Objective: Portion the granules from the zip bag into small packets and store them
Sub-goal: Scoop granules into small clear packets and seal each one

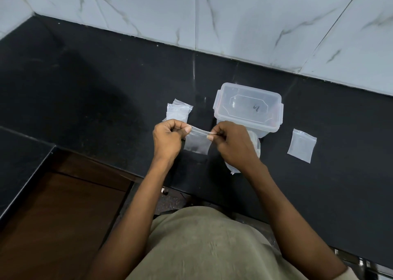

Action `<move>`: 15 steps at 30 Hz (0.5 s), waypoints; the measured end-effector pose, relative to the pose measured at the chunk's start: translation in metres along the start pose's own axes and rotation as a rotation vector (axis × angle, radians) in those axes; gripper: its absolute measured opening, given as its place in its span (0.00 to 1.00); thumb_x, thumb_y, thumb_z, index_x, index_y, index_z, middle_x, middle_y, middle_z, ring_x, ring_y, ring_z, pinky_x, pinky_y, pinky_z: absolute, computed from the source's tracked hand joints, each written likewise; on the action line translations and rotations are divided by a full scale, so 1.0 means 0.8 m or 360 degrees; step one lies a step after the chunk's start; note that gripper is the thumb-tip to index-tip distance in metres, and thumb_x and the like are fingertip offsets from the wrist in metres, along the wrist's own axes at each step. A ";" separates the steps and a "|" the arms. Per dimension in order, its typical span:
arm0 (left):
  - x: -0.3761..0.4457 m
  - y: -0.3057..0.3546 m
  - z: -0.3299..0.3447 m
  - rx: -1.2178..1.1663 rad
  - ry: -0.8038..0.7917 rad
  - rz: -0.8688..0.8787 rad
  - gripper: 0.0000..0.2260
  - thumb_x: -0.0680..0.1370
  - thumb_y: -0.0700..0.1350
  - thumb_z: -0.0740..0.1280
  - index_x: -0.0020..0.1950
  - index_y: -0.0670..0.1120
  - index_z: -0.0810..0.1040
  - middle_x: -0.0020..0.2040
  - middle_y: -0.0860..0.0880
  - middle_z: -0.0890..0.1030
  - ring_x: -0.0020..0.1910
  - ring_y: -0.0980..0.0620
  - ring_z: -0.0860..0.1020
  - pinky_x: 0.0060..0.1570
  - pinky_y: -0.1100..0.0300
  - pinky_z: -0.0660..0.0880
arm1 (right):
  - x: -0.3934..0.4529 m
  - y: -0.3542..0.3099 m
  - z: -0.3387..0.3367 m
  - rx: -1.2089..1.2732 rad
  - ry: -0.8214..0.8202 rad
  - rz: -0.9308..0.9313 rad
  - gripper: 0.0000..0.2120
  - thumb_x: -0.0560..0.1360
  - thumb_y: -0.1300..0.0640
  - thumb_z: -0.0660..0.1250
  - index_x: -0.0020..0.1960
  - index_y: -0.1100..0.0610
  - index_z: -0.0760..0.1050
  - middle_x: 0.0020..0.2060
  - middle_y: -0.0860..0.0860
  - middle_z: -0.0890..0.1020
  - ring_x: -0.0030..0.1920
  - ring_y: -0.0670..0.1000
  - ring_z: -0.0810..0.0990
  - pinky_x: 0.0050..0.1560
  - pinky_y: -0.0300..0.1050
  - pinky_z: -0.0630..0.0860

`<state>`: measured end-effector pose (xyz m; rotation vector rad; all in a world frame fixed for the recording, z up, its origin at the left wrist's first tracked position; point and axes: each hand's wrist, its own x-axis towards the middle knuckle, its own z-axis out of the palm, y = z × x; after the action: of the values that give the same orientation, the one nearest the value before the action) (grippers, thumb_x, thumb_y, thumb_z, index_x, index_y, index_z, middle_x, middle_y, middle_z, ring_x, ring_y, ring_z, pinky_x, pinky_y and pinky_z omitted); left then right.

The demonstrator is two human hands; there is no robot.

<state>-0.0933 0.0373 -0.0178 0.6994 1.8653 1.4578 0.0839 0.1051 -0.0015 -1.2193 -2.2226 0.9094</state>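
Note:
A small clear packet [196, 142] hangs above the black counter [106, 92], held by its top strip. My left hand [168, 138] pinches the strip's left end and my right hand [230, 143] pinches its right end. Dark granules seem to lie in the packet's bottom. A larger clear zip bag [256, 145] lies on the counter, mostly hidden under my right hand. Behind my hands stands a clear plastic box [247, 107] with its lid on. A few clear small packets [178, 111] lie stacked left of the box, and one more small packet [302, 145] lies to its right.
A marble-tiled wall [234, 18] runs along the back of the counter. The counter's front edge [148, 177] passes just below my wrists, with a lower black ledge [21, 162] and brown floor [63, 216] at the left.

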 end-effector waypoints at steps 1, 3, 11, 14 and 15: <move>0.005 -0.002 -0.008 0.0013 0.0015 -0.0018 0.11 0.73 0.37 0.76 0.34 0.51 0.84 0.34 0.49 0.83 0.37 0.52 0.79 0.43 0.50 0.79 | 0.008 -0.004 0.008 0.0000 -0.0042 0.0003 0.05 0.76 0.60 0.72 0.42 0.54 0.80 0.37 0.45 0.82 0.40 0.47 0.80 0.43 0.45 0.76; 0.012 -0.009 -0.016 0.0049 0.0052 -0.0045 0.10 0.74 0.37 0.75 0.35 0.49 0.84 0.33 0.51 0.82 0.35 0.54 0.79 0.41 0.53 0.78 | 0.020 -0.005 0.021 -0.0019 -0.0108 0.0027 0.04 0.76 0.62 0.71 0.43 0.56 0.81 0.37 0.45 0.82 0.39 0.48 0.79 0.43 0.46 0.76; 0.033 -0.032 -0.044 0.0265 0.0343 0.0091 0.10 0.72 0.37 0.77 0.48 0.48 0.80 0.48 0.49 0.82 0.41 0.57 0.79 0.45 0.66 0.78 | 0.082 -0.018 0.076 -0.0131 -0.0185 0.0149 0.06 0.74 0.63 0.68 0.44 0.55 0.82 0.43 0.50 0.86 0.45 0.52 0.82 0.47 0.47 0.78; 0.028 -0.049 -0.045 0.0361 0.0205 0.0225 0.10 0.72 0.35 0.76 0.43 0.48 0.80 0.44 0.47 0.82 0.40 0.56 0.80 0.45 0.65 0.77 | 0.095 -0.019 0.090 -0.0145 -0.0104 0.0179 0.06 0.73 0.63 0.67 0.44 0.54 0.80 0.43 0.51 0.86 0.45 0.55 0.82 0.46 0.47 0.77; 0.026 -0.056 -0.043 0.0403 0.0115 0.0251 0.11 0.72 0.34 0.76 0.43 0.49 0.81 0.44 0.48 0.82 0.39 0.58 0.79 0.45 0.65 0.77 | 0.097 -0.018 0.095 -0.0146 -0.0078 0.0179 0.06 0.72 0.64 0.67 0.44 0.54 0.80 0.44 0.52 0.86 0.45 0.56 0.82 0.46 0.48 0.78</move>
<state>-0.1339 0.0211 -0.0598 0.9443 2.1149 1.3708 -0.0135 0.1407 -0.0377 -1.3900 -2.2759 0.8969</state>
